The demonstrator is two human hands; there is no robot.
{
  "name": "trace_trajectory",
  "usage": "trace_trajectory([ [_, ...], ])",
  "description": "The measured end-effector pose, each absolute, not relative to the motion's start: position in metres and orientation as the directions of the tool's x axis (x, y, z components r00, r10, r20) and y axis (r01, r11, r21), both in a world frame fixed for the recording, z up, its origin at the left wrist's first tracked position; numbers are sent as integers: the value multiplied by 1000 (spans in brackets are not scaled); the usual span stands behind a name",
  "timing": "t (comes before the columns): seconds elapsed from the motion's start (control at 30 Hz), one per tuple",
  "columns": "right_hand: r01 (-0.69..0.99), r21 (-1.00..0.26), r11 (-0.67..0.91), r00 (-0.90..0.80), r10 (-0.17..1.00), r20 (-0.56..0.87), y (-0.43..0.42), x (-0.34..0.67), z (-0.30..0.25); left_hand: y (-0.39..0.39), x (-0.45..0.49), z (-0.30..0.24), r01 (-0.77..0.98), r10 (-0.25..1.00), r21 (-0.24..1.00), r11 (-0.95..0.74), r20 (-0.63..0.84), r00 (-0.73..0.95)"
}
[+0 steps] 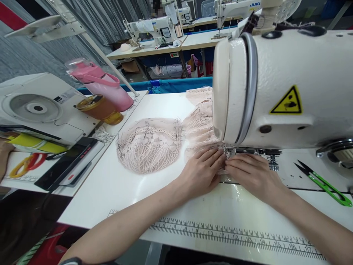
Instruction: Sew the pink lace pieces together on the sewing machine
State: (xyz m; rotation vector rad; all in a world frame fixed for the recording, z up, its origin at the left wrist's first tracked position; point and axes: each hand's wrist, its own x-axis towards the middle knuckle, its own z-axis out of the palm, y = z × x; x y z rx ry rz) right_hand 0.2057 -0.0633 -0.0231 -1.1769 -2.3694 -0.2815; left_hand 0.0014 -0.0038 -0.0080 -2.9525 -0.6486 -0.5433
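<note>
Pale pink lace fabric [200, 127] runs under the head of a white sewing machine [278, 84], its far part bunched on the table. My left hand [202, 167] is closed on the fabric's near edge, fingers together, just left of the presser foot. Close beside it, my right hand [252, 173] pinches the fabric's edge below the needle area, fingertips almost meeting the left ones. The bit between the fingertips is mostly hidden. A separate rounded lace piece [149, 145] with loose dark threads lies flat to the left.
Green thread snips [325, 184] lie right of the machine bed. A printed ruler [234, 237] runs along the table's front edge. At left are a pink bottle [102, 84], an amber cup [100, 108], a black phone-like slab [66, 162] and another machine [41, 106]. Part of another person's arm [4, 154] shows.
</note>
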Motion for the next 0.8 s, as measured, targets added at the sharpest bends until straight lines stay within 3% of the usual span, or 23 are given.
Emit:
trace_trajectory([
  [0.43,827,-32,561,-473,726,499,-58,215,-24,-7,6,-7,406,377,13,-914,400,835],
  [0.8,858,-161,488,-308,739,599,-60,212,-18,-10,8,-7,432,413,32,-901,364,835],
])
